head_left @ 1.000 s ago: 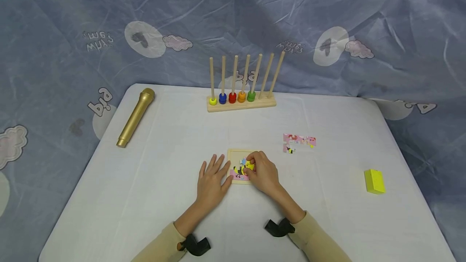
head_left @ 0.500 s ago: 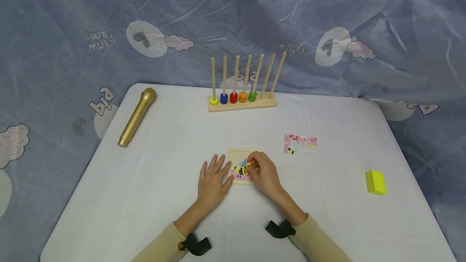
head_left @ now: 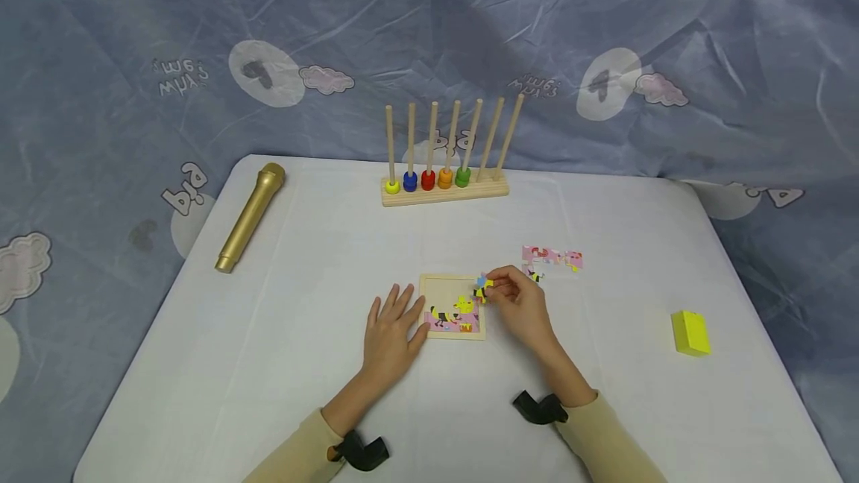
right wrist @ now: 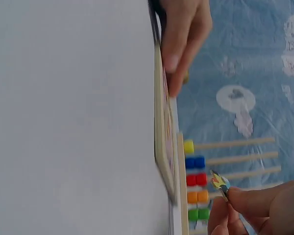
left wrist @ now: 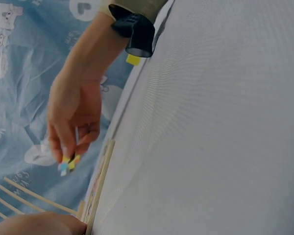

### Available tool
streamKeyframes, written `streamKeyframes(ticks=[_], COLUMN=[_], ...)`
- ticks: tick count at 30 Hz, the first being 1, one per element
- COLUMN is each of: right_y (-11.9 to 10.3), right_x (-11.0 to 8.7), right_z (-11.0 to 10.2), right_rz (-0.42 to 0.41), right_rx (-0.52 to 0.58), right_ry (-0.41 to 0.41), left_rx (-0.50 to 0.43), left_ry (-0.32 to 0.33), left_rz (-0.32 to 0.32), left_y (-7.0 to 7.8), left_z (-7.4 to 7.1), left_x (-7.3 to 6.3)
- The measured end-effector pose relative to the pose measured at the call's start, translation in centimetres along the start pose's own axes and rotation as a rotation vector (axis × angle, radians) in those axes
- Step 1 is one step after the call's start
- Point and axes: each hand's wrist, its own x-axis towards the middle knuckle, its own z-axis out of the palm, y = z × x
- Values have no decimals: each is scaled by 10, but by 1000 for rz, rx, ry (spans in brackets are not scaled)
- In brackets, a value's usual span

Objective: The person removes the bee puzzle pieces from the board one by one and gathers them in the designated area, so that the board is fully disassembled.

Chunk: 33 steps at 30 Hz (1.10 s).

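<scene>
A square wooden puzzle tray (head_left: 453, 336) lies near the table's front middle, its lower part filled with pink and yellow pieces. My left hand (head_left: 391, 334) lies flat with spread fingers, touching the tray's left edge. Between thumb and fingers my right hand (head_left: 522, 308) pinches a yellow, black and blue puzzle piece (head_left: 482, 288), raised above the tray's right side. The same puzzle piece (right wrist: 219, 182) shows edge-on in the right wrist view. Loose pink puzzle pieces (head_left: 542, 254) lie to the upper right of the tray, partly behind the right hand.
A wooden peg abacus (head_left: 446, 192) with coloured beads stands at the back. To the left lies a gold microphone (head_left: 250, 218). A yellow block (head_left: 691, 334) is at the right. Patterned grey-blue cloth hangs behind the table.
My right hand has lifted the yellow, black and blue puzzle piece off the tray and moved right with it, uncovering a yellow piece in the tray. My left hand has stayed put.
</scene>
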Motion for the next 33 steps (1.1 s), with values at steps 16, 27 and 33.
streamKeyframes(ticks=[16, 27, 33], right_y=[54, 67, 67], right_x=[23, 22, 21], right_z=[-89, -79, -76], right_rz=[239, 212, 164], right_rx=[-189, -304, -347], right_ry=[272, 267, 271], left_rx=[1, -2, 2], left_ry=[-9, -7, -10], left_rz=[-9, -10, -12], left_y=[-2, -1, -1], left_z=[2, 2, 2], left_x=[0, 0, 0])
